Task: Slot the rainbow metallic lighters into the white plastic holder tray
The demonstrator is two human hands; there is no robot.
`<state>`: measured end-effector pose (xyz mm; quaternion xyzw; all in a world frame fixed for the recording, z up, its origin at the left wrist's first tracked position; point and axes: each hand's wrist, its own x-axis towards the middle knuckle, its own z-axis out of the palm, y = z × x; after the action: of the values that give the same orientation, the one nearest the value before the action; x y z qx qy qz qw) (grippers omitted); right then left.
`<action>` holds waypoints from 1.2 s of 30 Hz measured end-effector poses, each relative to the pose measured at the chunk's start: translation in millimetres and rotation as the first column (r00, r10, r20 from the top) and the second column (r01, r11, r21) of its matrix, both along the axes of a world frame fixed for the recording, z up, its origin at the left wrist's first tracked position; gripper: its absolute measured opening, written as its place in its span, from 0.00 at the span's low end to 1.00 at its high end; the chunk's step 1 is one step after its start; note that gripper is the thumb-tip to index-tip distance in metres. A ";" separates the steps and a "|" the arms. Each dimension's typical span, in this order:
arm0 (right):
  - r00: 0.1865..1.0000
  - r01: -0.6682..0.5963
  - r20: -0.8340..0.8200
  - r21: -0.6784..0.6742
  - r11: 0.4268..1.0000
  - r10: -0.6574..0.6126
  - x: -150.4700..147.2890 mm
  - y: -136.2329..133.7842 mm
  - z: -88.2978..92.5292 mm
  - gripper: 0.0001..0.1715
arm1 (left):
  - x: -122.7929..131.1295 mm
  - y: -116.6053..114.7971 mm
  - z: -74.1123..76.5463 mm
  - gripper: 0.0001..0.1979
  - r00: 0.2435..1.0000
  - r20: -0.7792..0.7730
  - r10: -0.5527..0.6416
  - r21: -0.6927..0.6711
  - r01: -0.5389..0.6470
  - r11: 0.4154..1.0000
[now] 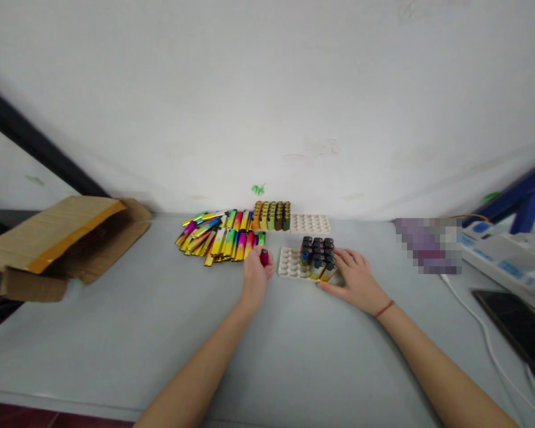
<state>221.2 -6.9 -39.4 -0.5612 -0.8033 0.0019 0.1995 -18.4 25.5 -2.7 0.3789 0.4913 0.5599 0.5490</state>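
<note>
Magenta and shiny, that's the tube clenched in the left hand, fist wrapped around it so mostly just one end shows. It's seen nearly end-on, so its long axis looks roughly upright, though most of the body is hidden. Main thing spatially: the near white tray sits just right of that fist, with its rows of round cups on the side closest to it, so the left hand is nearer those. The black-topped tubes stand upright on the tray's other side. The right hand is spread and ungripped around that end, thumb by the near edge; can't tell if it's actually pressing. Left of the fist there's a loose pile of metallic rainbow tubes, lying down. Behind, a block of upright gold-ringed tubes stands next to a far white tray. Open cardboard box way off left, phone far right.
</note>
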 end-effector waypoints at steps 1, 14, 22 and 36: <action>1.000 -0.001 -0.001 -0.002 1.000 0.001 0.0 0.0 0.1 0.42 | -0.1 -0.2 -0.2 0.23 1.000 -0.004 0.000 -0.001 0.000 1.000; 1.000 0.002 0.025 0.021 1.000 -0.003 -0.7 0.2 -0.4 0.42 | 1.2 0.9 7.2 0.19 0.994 0.078 0.078 -0.135 -0.067 0.989; 1.000 -0.002 0.004 -0.001 1.000 0.002 -1.0 0.1 0.8 0.41 | 0.5 3.0 3.5 0.24 0.984 0.142 0.110 -0.049 -0.104 0.993; 1.000 0.001 0.029 0.018 1.000 -0.001 0.0 0.1 0.7 0.42 | -0.7 1.9 8.6 0.22 0.981 0.185 0.056 -0.177 -0.023 0.984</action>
<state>221.2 -6.8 -38.7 -0.5597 -0.8057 -0.0135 0.1931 -19.0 27.4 5.8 0.2647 0.4915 0.5590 0.6130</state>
